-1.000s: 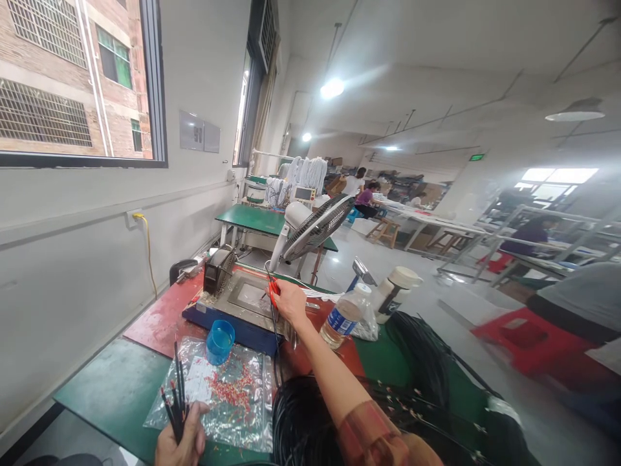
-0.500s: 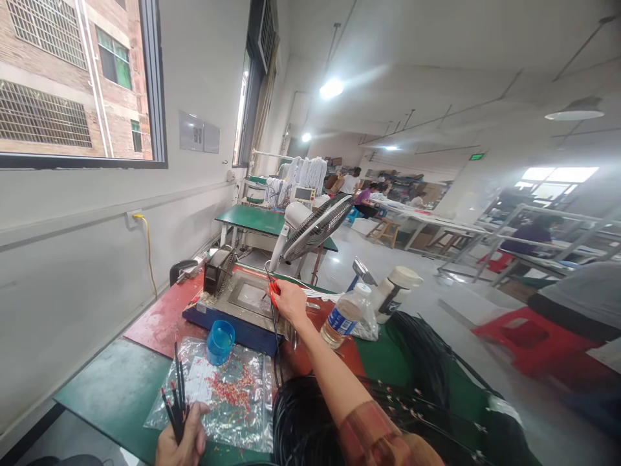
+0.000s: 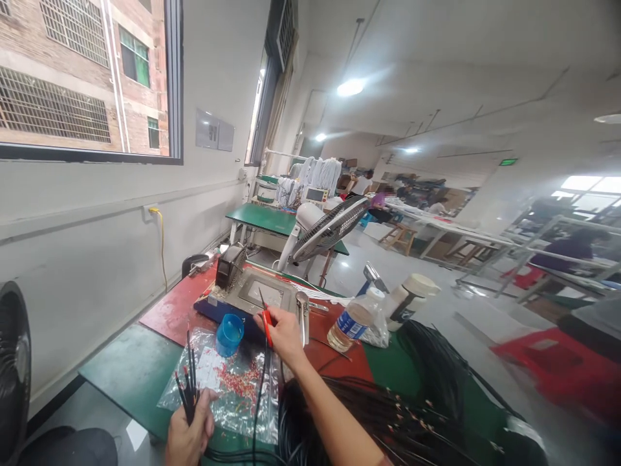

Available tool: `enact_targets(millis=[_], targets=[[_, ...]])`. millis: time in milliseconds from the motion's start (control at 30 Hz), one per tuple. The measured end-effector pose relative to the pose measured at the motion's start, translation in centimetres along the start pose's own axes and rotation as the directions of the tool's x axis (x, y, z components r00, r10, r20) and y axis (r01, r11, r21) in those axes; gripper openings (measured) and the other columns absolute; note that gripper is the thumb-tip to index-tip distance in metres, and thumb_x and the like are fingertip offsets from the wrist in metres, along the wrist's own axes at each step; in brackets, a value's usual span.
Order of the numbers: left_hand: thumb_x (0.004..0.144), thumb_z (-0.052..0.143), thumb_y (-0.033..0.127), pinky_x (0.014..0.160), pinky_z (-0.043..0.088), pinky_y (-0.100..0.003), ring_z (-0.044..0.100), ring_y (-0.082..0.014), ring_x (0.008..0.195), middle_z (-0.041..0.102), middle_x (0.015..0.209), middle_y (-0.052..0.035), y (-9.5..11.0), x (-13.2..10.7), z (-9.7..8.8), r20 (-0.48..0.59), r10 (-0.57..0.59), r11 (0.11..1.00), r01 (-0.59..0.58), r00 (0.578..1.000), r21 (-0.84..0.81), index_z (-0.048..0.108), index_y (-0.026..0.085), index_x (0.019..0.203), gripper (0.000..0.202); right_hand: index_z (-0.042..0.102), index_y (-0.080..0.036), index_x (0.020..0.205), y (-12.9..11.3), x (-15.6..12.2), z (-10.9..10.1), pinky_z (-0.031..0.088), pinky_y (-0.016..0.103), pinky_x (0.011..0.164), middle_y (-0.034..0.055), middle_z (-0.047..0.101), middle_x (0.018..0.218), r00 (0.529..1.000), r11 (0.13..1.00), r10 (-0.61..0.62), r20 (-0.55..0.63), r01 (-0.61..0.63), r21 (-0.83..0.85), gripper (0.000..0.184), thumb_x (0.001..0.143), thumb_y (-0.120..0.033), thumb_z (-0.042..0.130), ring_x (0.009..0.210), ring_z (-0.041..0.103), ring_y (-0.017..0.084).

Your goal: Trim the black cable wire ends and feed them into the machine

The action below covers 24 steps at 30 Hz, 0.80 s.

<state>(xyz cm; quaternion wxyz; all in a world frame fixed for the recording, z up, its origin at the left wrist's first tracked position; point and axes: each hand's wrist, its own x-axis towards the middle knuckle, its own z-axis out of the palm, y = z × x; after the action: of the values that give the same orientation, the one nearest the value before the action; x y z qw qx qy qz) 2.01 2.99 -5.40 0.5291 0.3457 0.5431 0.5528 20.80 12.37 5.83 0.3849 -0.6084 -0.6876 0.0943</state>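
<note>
My left hand (image 3: 191,427), at the lower left, is closed around a bunch of black cables (image 3: 190,382) whose reddish stripped ends point up. In my right hand (image 3: 284,333), the fingers are wrapped round a red-handled tool (image 3: 267,329) with a thin dark tip; its exact kind does not show clearly. A black cable (image 3: 259,391) runs down from beside this hand; whether the fingers grip it too is hidden. Between the hands lies a clear plastic bag (image 3: 233,414) scattered with small red and yellow bits (image 3: 237,380). A blue cup (image 3: 229,336) stands at its far edge.
Behind the cup sits a blue-based machine (image 3: 213,307) with a small black fan (image 3: 230,265). To the right are a bottle (image 3: 353,323), a white jug (image 3: 412,298) and coiled black cables (image 3: 431,362). A standing fan (image 3: 334,226) leans beyond the table. Other people sit farther back.
My right hand has drawn back toward me from over the machine, with the red-handled tool in it. My left hand still holds the cables. The camera has turned slightly left.
</note>
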Motion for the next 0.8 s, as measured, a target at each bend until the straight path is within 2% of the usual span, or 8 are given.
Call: enact_targets(millis=[233, 367, 500, 567, 633, 667, 733, 800], targets=[[0.062, 0.061, 0.067, 0.030, 0.024, -0.020, 0.034, -0.0082, 0.029, 0.044, 0.039, 0.0057, 0.3, -0.1, -0.4, 0.041, -0.026, 1.000, 0.025, 0.999, 0.008, 0.062, 0.013, 0.073, 0.056, 0.052, -0.017, 0.053, -0.2, -2.5, 3.8, 0.022, 0.022, 0.050, -0.0016, 0.051, 0.053, 0.997, 0.981, -0.071, -0.013, 0.067, -0.182, 0.034, 0.083, -0.032, 0.049, 0.049, 0.041, 0.009], [0.063, 0.061, 0.067, 0.030, 0.025, -0.021, 0.035, -0.0090, 0.029, 0.044, 0.039, 0.0049, 0.2, 0.0, -0.4, 0.050, -0.021, 1.000, 0.021, 0.999, 0.005, 0.063, 0.012, 0.072, 0.055, 0.050, -0.018, 0.054, -0.2, -3.0, 4.4, 0.021, 0.022, 0.051, -0.0018, 0.051, 0.056, 0.995, 0.964, -0.104, 0.004, 0.102, -0.248, 0.027, 0.081, -0.023, 0.047, 0.050, 0.041, 0.009], [0.062, 0.062, 0.067, 0.030, 0.025, -0.022, 0.035, -0.0094, 0.029, 0.044, 0.038, 0.0047, 0.2, 0.1, -0.4, 0.046, -0.013, 1.000, 0.013, 0.999, 0.006, 0.063, 0.012, 0.071, 0.056, 0.052, -0.018, 0.055, -0.2, -3.3, 4.2, 0.023, 0.023, 0.051, -0.0010, 0.053, 0.056, 0.997, 0.971, -0.075, 0.012, 0.076, -0.228, 0.028, 0.081, -0.024, 0.048, 0.051, 0.042, 0.009], [0.063, 0.062, 0.067, 0.030, 0.025, -0.022, 0.034, -0.0093, 0.029, 0.043, 0.038, 0.0050, 0.2, 0.1, -0.4, 0.043, -0.008, 1.000, 0.007, 0.999, 0.009, 0.063, 0.012, 0.072, 0.056, 0.056, -0.017, 0.057, 0.0, -3.4, 4.0, 0.027, 0.022, 0.053, 0.0001, 0.056, 0.058, 0.999, 0.991, -0.044, 0.002, 0.044, -0.123, 0.029, 0.082, -0.030, 0.049, 0.053, 0.046, 0.010], [0.063, 0.061, 0.067, 0.031, 0.025, -0.022, 0.034, -0.0091, 0.029, 0.044, 0.039, 0.0051, 0.2, 0.0, -0.4, 0.042, -0.005, 1.000, 0.004, 0.999, 0.013, 0.063, 0.012, 0.073, 0.056, 0.063, -0.017, 0.065, 0.2, -3.5, 3.7, 0.033, 0.022, 0.057, 0.0014, 0.061, 0.064, 1.000, 0.995, 0.022, -0.011, -0.020, 0.094, 0.027, 0.081, -0.036, 0.053, 0.059, 0.051, 0.012], [0.063, 0.060, 0.067, 0.031, 0.025, -0.022, 0.034, -0.0091, 0.029, 0.044, 0.039, 0.0051, 0.2, 0.0, -0.4, 0.043, -0.005, 1.000, 0.005, 0.999, 0.016, 0.063, 0.012, 0.073, 0.056, 0.065, -0.017, 0.070, 0.3, -3.5, 3.5, 0.035, 0.022, 0.059, 0.0017, 0.062, 0.067, 0.998, 0.971, 0.068, -0.011, -0.063, 0.229, 0.026, 0.080, -0.039, 0.055, 0.061, 0.053, 0.013], [0.063, 0.059, 0.068, 0.031, 0.025, -0.022, 0.034, -0.0092, 0.029, 0.044, 0.039, 0.0049, 0.3, -0.1, -0.4, 0.046, -0.010, 1.000, 0.009, 0.999, 0.021, 0.063, 0.012, 0.072, 0.057, 0.068, -0.017, 0.076, 0.5, -3.7, 3.2, 0.038, 0.023, 0.058, 0.0011, 0.063, 0.067, 0.984, 0.857, 0.180, 0.011, -0.162, 0.489, 0.025, 0.074, -0.041, 0.063, 0.060, 0.052, 0.013], [0.062, 0.060, 0.069, 0.031, 0.025, -0.022, 0.034, -0.0093, 0.030, 0.043, 0.038, 0.0052, 0.4, -0.1, -0.4, 0.042, -0.013, 1.000, 0.012, 0.999, 0.020, 0.063, 0.013, 0.071, 0.057, 0.068, -0.016, 0.077, 0.6, -4.0, 2.8, 0.033, 0.022, 0.048, -0.0016, 0.057, 0.056, 0.951, 0.674, 0.300, 0.077, -0.268, 0.688, 0.027, 0.067, -0.041, 0.069, 0.049, 0.045, 0.010]])
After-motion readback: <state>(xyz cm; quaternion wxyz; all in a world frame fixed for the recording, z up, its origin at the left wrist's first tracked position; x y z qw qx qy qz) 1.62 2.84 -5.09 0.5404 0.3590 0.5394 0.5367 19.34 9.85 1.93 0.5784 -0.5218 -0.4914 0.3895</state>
